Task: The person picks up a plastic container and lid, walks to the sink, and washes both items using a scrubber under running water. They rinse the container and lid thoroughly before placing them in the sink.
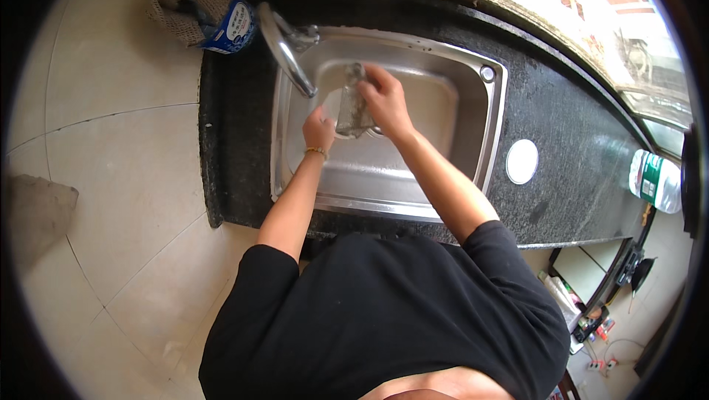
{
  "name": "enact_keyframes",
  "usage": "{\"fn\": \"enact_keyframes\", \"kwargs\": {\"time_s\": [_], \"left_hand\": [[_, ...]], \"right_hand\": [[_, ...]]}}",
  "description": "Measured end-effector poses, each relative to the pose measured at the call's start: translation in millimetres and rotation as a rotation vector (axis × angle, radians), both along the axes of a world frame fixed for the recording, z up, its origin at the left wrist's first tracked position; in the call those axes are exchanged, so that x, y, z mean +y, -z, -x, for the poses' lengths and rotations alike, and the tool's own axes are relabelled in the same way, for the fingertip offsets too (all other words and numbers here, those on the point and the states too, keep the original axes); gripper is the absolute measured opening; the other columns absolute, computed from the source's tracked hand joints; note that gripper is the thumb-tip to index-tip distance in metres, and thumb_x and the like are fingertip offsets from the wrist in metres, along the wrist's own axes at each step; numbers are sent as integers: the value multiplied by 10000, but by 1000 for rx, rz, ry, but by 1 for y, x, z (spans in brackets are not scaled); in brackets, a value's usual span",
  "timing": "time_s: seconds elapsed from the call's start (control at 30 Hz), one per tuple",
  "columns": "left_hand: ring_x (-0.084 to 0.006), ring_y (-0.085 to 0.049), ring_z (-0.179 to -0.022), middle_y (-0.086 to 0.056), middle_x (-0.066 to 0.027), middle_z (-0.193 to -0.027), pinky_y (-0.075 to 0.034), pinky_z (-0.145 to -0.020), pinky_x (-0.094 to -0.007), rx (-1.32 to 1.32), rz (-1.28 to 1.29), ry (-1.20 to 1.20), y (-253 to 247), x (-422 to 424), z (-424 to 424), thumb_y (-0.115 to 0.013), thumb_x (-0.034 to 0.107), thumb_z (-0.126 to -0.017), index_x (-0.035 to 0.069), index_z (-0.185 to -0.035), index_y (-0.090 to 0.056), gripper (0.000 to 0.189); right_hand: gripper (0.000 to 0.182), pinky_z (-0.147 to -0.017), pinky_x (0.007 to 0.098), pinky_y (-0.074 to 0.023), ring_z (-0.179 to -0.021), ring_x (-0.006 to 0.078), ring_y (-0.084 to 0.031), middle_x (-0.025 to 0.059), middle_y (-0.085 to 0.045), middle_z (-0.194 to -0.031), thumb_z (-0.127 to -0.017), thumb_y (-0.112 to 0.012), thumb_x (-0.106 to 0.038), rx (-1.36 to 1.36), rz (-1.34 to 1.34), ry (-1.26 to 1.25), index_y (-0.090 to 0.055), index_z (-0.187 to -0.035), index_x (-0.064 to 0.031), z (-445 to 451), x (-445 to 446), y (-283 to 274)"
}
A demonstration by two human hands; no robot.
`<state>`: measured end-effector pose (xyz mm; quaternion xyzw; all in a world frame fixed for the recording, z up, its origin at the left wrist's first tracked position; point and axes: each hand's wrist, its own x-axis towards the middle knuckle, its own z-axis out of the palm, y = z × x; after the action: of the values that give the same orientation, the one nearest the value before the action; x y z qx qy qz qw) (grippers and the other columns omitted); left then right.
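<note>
Over a stainless steel sink (382,170) my left hand (319,129) grips the left edge of a pale round dish or lid (332,102). Its exact kind is unclear because much of it is covered. A greyish, mesh-like cloth (353,109) hangs across it, bunched at the top, and my right hand (386,100) is closed on that cloth. Some blur hides the fingertips of both hands. Left of the dish, the spout of a chrome faucet (285,59) ends just above my left hand.
A white round disc (522,162) lies on the black countertop (570,189) to the right. Farther right is a clear plastic bottle (653,181) with a green label. A blue printed package (232,26) and a beige knitted cloth (191,4) sit behind the faucet, at the left.
</note>
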<state>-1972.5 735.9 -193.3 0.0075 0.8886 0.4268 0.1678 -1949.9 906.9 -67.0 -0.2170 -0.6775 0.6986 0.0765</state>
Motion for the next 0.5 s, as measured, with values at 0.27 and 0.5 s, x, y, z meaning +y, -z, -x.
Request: {"fn": "enact_keyframes", "kwargs": {"time_s": [0.27, 0.5], "left_hand": [[-312, -567, -804, -574, -153, -876, -467, -689, -361, 420, -46, 46, -81, 2, 46, -564, 60, -708, 22, -986, -635, 290], [-242, -566, -681, -575, -121, -811, -467, -637, -326, 264, -32, 22, -106, -9, 39, -553, 53, -697, 58, -1055, -644, 370]], "right_hand": [[343, -775, 376, -485, -872, 306, -621, 166, -649, -921, -760, -622, -217, 66, -672, -241, -627, -1073, -78, 114, 3, -12], [237, -780, 384, -499, -878, 299, -626, 119, -659, -907, -750, -613, -202, 42, -946, -470, -675, -973, -149, 115, -4, -16]]}}
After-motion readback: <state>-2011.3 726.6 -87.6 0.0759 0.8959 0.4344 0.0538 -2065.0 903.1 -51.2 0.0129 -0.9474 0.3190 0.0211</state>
